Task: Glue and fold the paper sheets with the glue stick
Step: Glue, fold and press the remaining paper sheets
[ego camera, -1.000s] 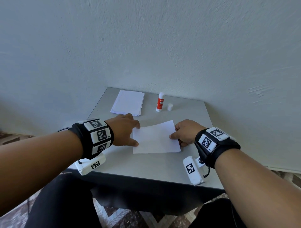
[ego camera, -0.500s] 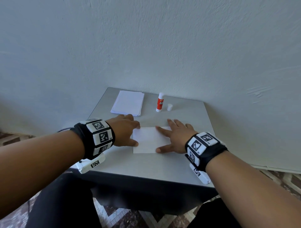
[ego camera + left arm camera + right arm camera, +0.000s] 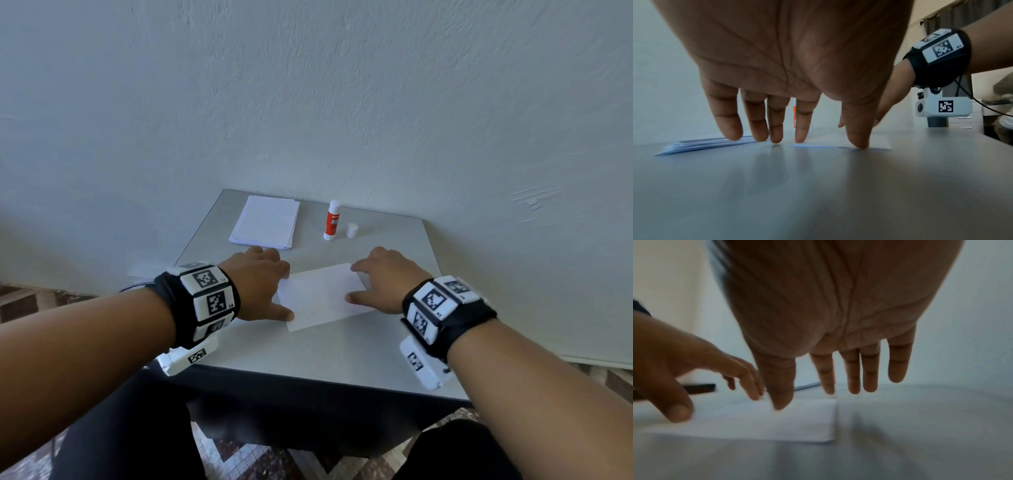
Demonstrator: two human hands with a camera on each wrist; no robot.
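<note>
while both hands flatten it: folded sheet (image 3: 322, 296), table (image 3: 342, 349) centre, long axis running left to right. left hand (image 3: 262, 286) spread, thumb pinning left edge. right hand (image 3: 382, 279) spread, fingers straight, on right end. glue stick (image 3: 332, 220) upright beyond, nearer the right hand.

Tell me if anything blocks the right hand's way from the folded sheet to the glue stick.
Nothing visible does. The right hand rests with straight fingers on the right end of the folded sheet. The glue stick stands uncapped and upright farther back, with bare table between. Its cap stands just right of it, apart, and could be knocked.
</note>
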